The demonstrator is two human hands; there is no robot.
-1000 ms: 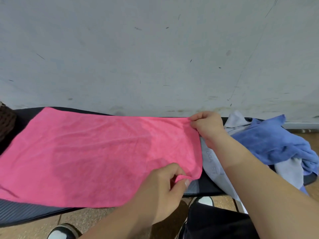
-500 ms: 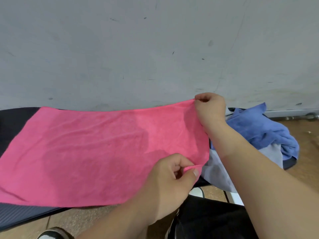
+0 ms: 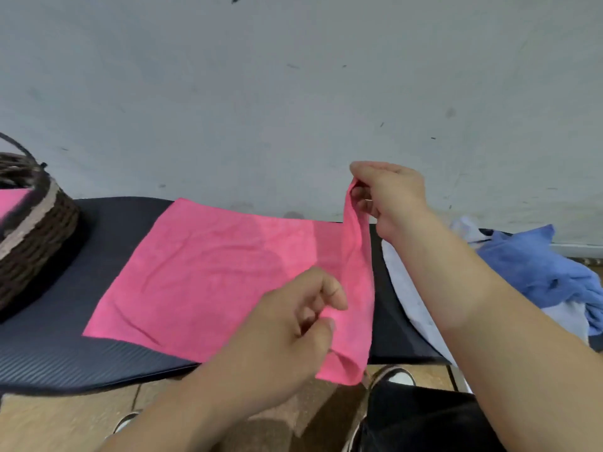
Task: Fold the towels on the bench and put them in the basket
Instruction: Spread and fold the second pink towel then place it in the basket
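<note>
Only starting on the pink towel, spread flat in the middle of the dark bench. Pinched tight along its 3 o'clock edge: near corner between thumb and fingers of the left hand, far corner in the curled fingers of the right hand, lifted up off the bench. Looks ready to swing over toward 9 o'clock for a first fold. Already something pink inside the basket at 9 o'clock, maybe one towel done. Not yet folded, heaped at 3 o'clock: a blue towel and a pale towel. Lots left to do.
</note>
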